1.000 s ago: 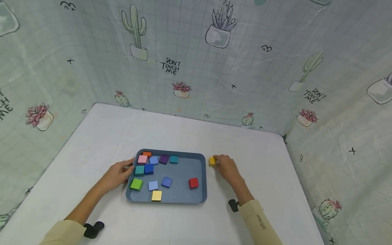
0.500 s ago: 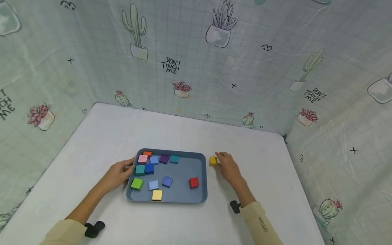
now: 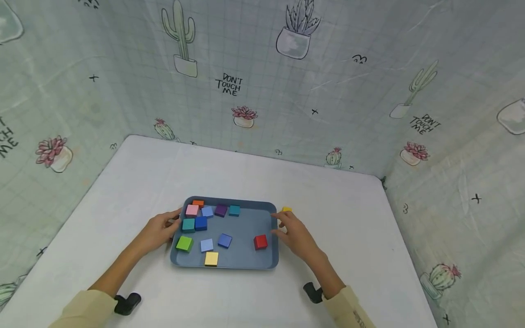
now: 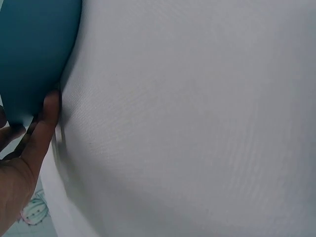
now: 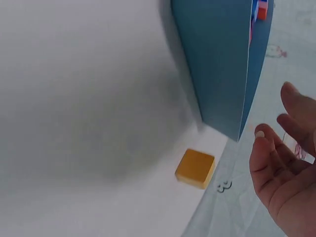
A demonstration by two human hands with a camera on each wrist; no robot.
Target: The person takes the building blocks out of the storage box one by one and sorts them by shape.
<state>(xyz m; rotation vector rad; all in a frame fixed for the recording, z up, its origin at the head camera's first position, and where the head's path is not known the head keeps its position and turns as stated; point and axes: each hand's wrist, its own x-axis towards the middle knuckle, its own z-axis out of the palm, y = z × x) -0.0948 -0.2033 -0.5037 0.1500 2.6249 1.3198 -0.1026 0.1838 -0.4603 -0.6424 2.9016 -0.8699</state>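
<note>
My left hand (image 3: 155, 231) holds the left side of a blue-grey tray (image 3: 246, 222). In the left wrist view a finger (image 4: 49, 108) lies along the tray's outer wall (image 4: 39, 49). At the tray's right rim my right hand (image 3: 301, 237) hovers with thumb and fingers spread, nothing between them. Behind it, on the table outside the tray, sits a yellow cube (image 3: 287, 209), partly covered by the hand in the head view. The right wrist view shows this cube (image 5: 195, 168) whole, apart from the fingers. A red cube (image 3: 260, 242) lies in the tray nearest this hand.
Several more cubes stand mostly in the tray's left half, among them a green one (image 3: 184, 244), a pale yellow one (image 3: 211, 258), a purple one (image 3: 221, 210) and a pink one (image 3: 192, 210). A cactus-print curtain (image 3: 262, 91) surrounds the white table (image 3: 328, 196).
My right hand has let go of the yellow cube and moved left to the tray's right rim, its fingers now spread. The left hand has stayed at the tray.
</note>
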